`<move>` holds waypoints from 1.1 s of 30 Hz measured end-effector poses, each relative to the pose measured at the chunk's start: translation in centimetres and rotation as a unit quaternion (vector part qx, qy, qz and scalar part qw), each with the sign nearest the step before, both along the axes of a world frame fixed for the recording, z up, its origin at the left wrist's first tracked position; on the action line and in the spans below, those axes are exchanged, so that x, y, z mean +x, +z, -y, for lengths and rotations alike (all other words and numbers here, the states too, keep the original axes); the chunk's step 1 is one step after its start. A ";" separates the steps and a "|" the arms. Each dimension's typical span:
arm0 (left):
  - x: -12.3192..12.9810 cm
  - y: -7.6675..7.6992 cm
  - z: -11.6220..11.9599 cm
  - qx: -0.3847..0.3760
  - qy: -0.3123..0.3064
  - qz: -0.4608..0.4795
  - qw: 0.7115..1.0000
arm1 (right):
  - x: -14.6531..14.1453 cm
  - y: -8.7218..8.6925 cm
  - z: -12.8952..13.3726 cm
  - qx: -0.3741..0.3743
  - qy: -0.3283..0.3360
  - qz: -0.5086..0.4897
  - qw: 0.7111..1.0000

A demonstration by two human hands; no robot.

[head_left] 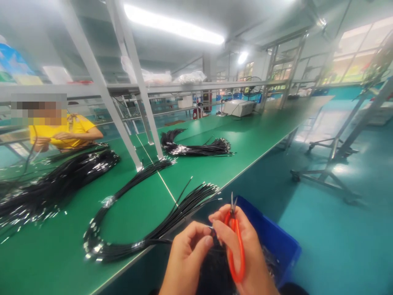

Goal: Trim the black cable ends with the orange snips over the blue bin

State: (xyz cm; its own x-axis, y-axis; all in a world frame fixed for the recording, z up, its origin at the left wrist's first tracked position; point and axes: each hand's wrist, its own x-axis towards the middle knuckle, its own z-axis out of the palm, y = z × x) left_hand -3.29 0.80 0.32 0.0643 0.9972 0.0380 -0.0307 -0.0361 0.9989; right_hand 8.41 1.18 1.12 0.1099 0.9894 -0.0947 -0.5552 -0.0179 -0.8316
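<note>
My right hand is closed around orange-handled scissors, whose metal blades point up and stand slightly apart. My left hand pinches the end of a black cable, close to the fingertips of my right hand. That cable runs left toward a curved bundle of black cables on the green table. Pale tags and clear wrap show along the bundle, and its silvery ends fan out near the table's edge. What lies between my fingertips is small and partly hidden.
A blue bin sits below my right hand, beside the table. Another cable bundle lies farther back, and a large pile at left. Metal shelf posts rise from the table. Across it, a person in yellow handles a cable.
</note>
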 end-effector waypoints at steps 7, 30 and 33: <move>-0.3 -0.4 0.2 -0.056 -0.003 0.101 0.993 | -0.6 -0.7 0.2 -0.004 0.035 -0.043 0.998; 0.4 0.2 0.2 -0.041 0.041 0.050 0.997 | -0.3 0.2 -0.6 -0.020 0.010 0.034 0.999; 0.7 0.0 0.2 -0.041 0.038 0.067 0.996 | -0.3 0.0 -0.6 -0.067 0.051 -0.032 0.996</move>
